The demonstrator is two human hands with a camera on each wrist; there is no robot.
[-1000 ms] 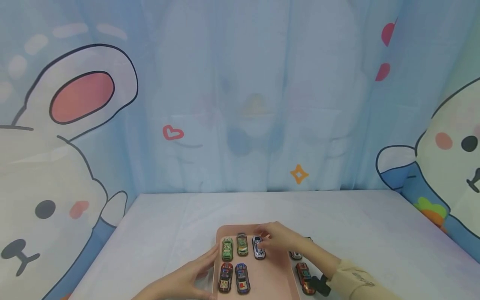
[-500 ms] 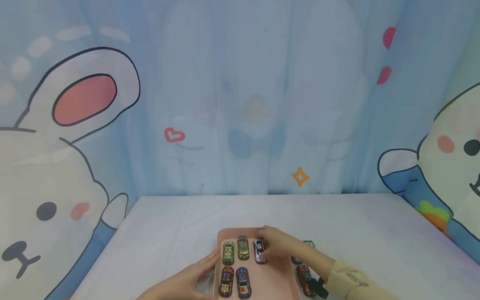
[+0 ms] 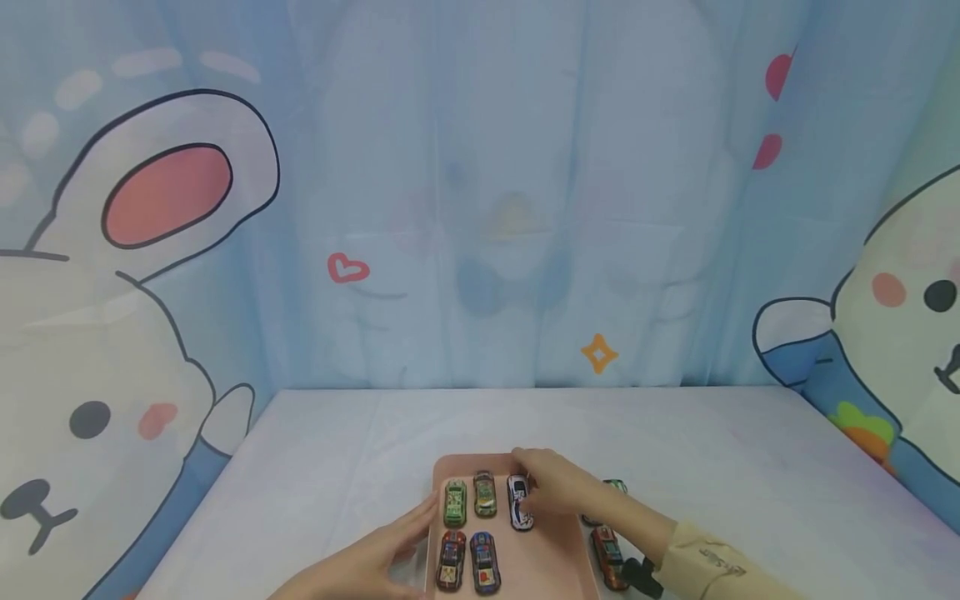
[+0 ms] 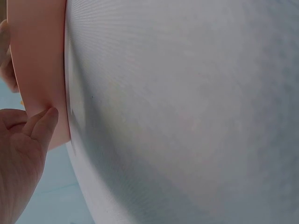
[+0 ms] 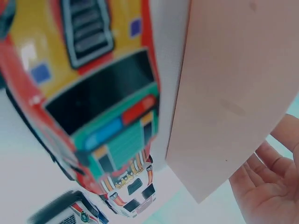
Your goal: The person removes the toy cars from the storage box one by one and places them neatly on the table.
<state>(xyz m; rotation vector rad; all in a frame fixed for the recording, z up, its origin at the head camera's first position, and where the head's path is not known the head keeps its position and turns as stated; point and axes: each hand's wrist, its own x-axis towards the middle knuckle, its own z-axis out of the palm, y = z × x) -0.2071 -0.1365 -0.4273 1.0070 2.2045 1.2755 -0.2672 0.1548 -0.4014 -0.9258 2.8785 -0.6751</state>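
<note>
Right hand (image 3: 555, 482) pinching white car (image 3: 517, 497) inside tray (image 3: 538, 562), right of gold-green car (image 3: 484, 494) in far row; left hand (image 3: 366, 557) lying fingers extended, touching tray's left wall, likely bracing it; step looking like squaring-up; worth setting car parallel to neighbour, leaving even gap, lifting fingers straight up without dragging; forearm (image 3: 647, 525) hanging near red car (image 3: 607, 554) on tabletop (image 3: 322, 467), risking knocks.

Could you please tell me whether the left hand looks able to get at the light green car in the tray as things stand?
Probably yes: the left hand touches the pink tray near the light green car, and only the tray's rim seems to stand between them.
</note>
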